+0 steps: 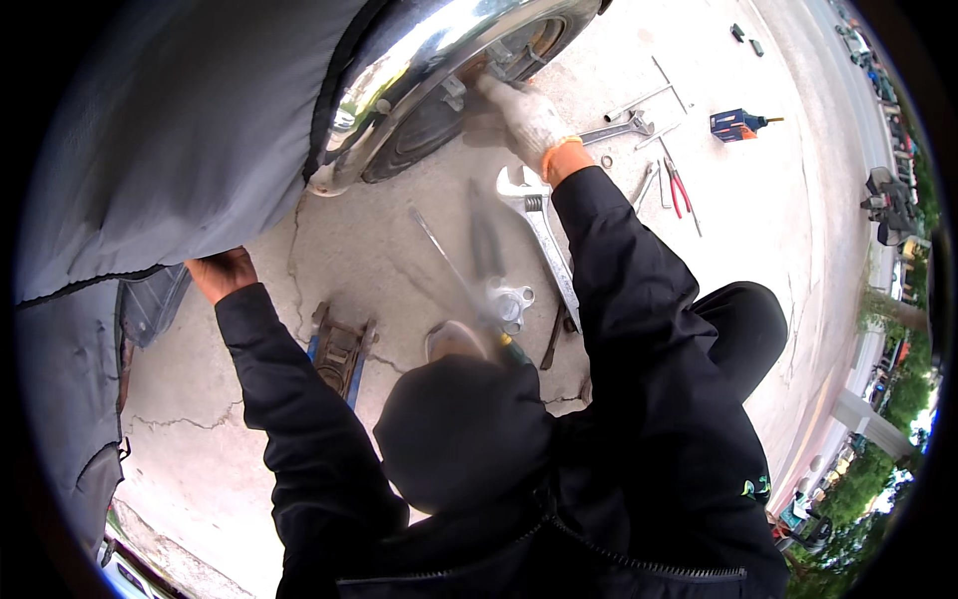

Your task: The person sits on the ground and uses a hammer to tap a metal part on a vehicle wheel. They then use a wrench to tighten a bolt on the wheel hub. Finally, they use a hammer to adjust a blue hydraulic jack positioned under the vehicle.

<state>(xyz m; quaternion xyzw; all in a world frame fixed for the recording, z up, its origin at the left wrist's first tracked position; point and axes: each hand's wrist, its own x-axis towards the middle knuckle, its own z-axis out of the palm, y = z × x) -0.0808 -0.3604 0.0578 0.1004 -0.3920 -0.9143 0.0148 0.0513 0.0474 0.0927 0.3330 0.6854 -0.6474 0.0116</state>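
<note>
Right hand (pixel 514 110), in white glove (pixel 534 125) with orange cuff (pixel 561 150), reaches in at black-tyred wheel (pixel 399 150), upper centre, under shiny silver fender (pixel 399 65); fingertips hidden, can't tell if grasping. Bare left hand (pixel 225 275) at lower edge of big grey fabric cover (pixel 190 130); fingers mostly hidden, grip can't tell. On pale cracked concrete ground (pixel 190 394): large silver adjustable wrench (pixel 547 240), red-handled pliers (pixel 679 190), rusty blue-sided metal frame (pixel 341 357).

No text readable. Blue-and-orange box (pixel 733 126), far right: pale marking on side, too small to read. Green mark (pixel 755 489) on black clothing (pixel 699 469), near right: illegible.
</note>
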